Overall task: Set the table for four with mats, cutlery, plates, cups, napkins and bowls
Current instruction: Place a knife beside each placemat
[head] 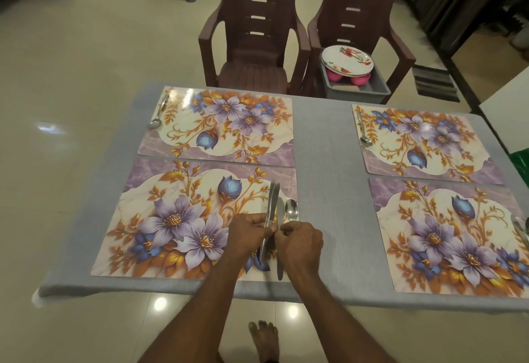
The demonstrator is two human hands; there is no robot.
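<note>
Steel knives (270, 213) are pinched in both hands over the near left mat (177, 219) on the worktop (323, 162): the left hand (249, 235) holds one, the right hand (300, 243) another. A spoon (292, 209) lies just beside them on this mat.

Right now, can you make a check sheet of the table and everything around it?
Surface: table under a grey cloth.
Job's things: four floral mats; a spoon on each far mat; a spoon and cutlery on the near mats; plates and pink bowls in a grey tub on a chair.
Clutter: nothing seen.
Grippers: left hand and right hand hold knives over the near left mat.
Cables: nothing seen.
Surroundings: two brown chairs, tiled floor, a bare foot.
</note>
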